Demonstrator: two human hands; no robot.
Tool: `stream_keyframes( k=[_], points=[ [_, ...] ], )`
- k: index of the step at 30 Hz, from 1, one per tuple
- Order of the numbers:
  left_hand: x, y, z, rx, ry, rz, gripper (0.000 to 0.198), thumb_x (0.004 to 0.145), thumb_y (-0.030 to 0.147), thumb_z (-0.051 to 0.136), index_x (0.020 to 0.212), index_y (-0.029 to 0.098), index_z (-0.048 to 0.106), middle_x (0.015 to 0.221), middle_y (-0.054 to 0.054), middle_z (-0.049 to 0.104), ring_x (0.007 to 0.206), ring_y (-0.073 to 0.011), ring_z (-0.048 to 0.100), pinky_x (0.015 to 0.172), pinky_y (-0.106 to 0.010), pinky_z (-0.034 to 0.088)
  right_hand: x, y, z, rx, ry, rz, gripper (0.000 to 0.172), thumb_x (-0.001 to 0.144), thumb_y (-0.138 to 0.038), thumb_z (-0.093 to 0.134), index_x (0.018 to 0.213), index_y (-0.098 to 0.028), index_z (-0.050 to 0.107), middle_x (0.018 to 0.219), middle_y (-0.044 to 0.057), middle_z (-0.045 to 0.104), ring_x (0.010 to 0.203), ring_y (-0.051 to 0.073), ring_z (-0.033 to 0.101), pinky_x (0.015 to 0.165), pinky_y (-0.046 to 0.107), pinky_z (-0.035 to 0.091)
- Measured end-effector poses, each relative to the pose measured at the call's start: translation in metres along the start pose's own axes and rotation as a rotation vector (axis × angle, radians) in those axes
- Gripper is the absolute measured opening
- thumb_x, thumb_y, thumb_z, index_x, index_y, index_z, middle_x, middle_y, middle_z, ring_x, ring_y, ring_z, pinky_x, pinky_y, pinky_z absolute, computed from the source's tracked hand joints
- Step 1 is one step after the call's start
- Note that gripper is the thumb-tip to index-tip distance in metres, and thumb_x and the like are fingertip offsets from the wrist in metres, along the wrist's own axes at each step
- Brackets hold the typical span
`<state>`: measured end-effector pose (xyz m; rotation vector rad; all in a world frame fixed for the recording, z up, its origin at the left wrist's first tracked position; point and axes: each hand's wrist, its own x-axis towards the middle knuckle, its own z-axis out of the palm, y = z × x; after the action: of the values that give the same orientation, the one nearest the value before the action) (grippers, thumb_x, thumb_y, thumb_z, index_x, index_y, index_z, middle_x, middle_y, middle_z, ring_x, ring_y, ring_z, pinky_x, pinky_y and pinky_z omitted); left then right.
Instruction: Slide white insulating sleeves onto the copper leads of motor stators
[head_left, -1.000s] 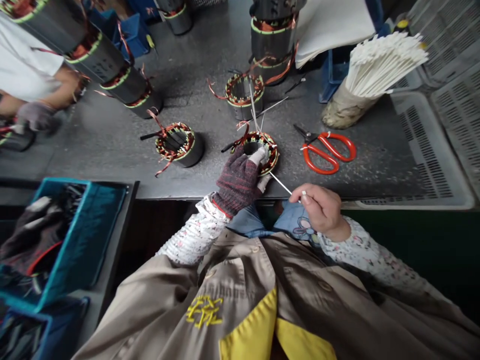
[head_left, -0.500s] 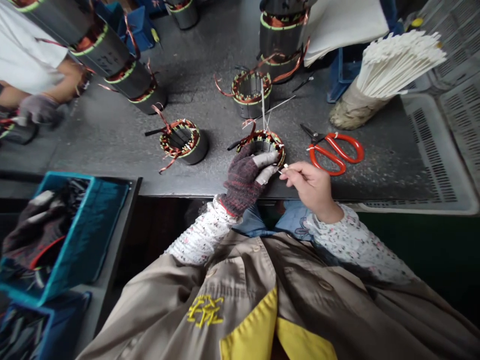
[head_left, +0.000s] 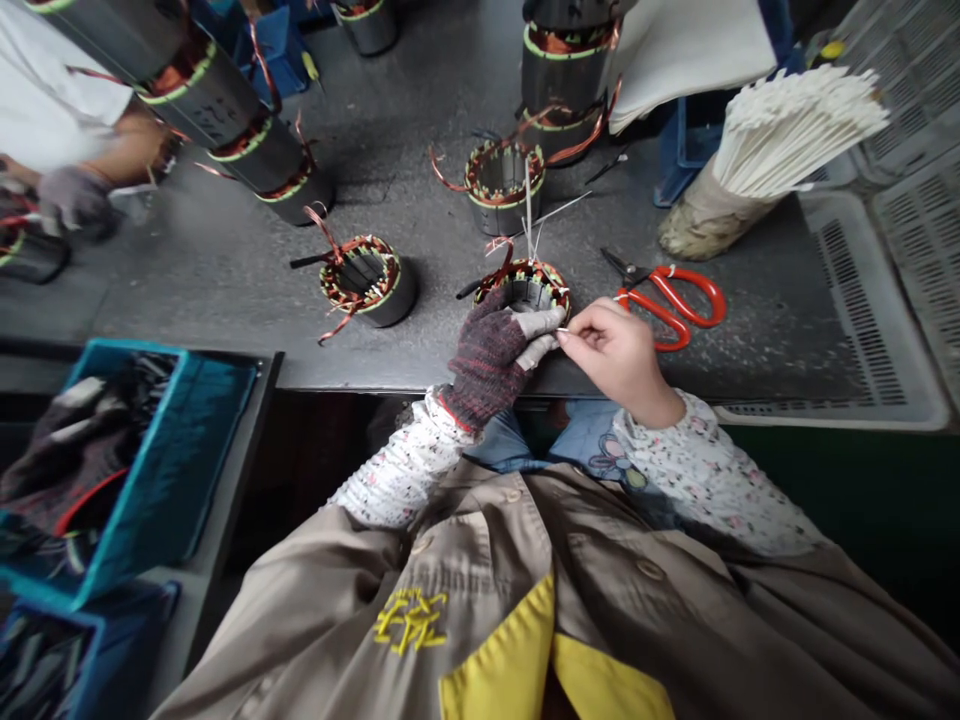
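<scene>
A short motor stator [head_left: 534,290] with copper windings and a pale green liner stands near the table's front edge. Around its near side wraps my left hand [head_left: 489,355], in a dark knitted glove with whitish thumb and fingertips. My bare right hand [head_left: 619,360] pinches a thin white cable tie [head_left: 562,331] at the stator's near right rim, close to the gloved fingertips. More white tie tails [head_left: 528,215] stick up from the far rim. A black-sleeved lead [head_left: 469,289] points out to the left. Scissors [head_left: 636,273] with red handles lie just right of my right hand.
Two other stators [head_left: 401,290] [head_left: 495,215] stand nearby, with taller stacks [head_left: 240,105] [head_left: 562,80] behind. A bundle of white cable ties [head_left: 795,140] stands at right beside a grey crate [head_left: 911,350]. Teal bin [head_left: 172,450] at lower left; a co-worker's gloved hand [head_left: 75,200] at far left.
My right hand has moved slightly left and up, bringing its pinch against the gloved fingertips. The left hand's fingers have shifted a little towards it; the stator stays in place.
</scene>
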<state>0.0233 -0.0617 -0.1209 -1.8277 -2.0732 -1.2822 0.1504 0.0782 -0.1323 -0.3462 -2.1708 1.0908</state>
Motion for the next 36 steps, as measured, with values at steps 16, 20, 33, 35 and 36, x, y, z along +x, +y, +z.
stream_keyframes(
  k=[16,20,33,35,36],
  points=[
    [-0.006,0.0,-0.004,0.234,-0.088,0.004,0.023,0.103,0.042,0.057,0.105,0.02,0.061,0.117,-0.012,0.072,0.115,-0.0237,0.067,0.102,-0.045,0.056,-0.007,-0.024,-0.029,0.751,-0.315,0.234,0.046,0.091,-0.065,0.067,0.078,-0.022,0.063,0.095,0.008,0.07,0.076,0.02,0.065,0.067,0.037,0.056],
    [-0.006,0.001,-0.004,0.315,-0.105,0.051,0.022,0.105,0.039,0.055,0.1,0.019,0.061,0.104,-0.01,0.075,0.105,-0.0239,0.071,0.11,-0.049,0.052,-0.014,-0.03,-0.036,0.879,-0.175,0.417,0.042,0.09,-0.051,0.072,0.067,-0.021,0.055,0.06,-0.001,0.05,0.06,0.015,0.053,0.059,0.03,0.048],
    [-0.009,-0.004,-0.008,0.181,-0.137,0.105,0.022,0.101,0.042,0.064,0.103,0.02,0.063,0.107,-0.01,0.076,0.107,-0.0234,0.073,0.108,-0.049,0.056,0.023,-0.004,-0.023,0.129,0.128,0.213,0.033,0.092,-0.054,0.063,0.082,-0.022,0.059,0.109,0.01,0.067,0.089,0.022,0.065,0.076,0.039,0.055],
    [-0.009,-0.003,-0.009,0.188,-0.107,0.128,0.034,0.099,0.043,0.066,0.12,0.016,0.061,0.129,-0.017,0.07,0.125,-0.0262,0.066,0.106,-0.047,0.057,0.021,0.019,-0.057,-0.377,-0.052,0.223,0.024,0.087,-0.043,0.066,0.09,-0.019,0.066,0.113,0.015,0.068,0.096,0.028,0.065,0.082,0.042,0.054],
    [-0.009,-0.001,-0.008,0.231,-0.122,0.128,0.044,0.098,0.046,0.067,0.126,0.013,0.059,0.137,-0.02,0.066,0.132,-0.0288,0.062,0.109,-0.049,0.055,0.022,0.03,-0.071,-0.592,-0.184,0.255,0.025,0.086,-0.036,0.063,0.1,-0.016,0.068,0.109,0.016,0.069,0.096,0.03,0.065,0.082,0.043,0.052]
  ],
)
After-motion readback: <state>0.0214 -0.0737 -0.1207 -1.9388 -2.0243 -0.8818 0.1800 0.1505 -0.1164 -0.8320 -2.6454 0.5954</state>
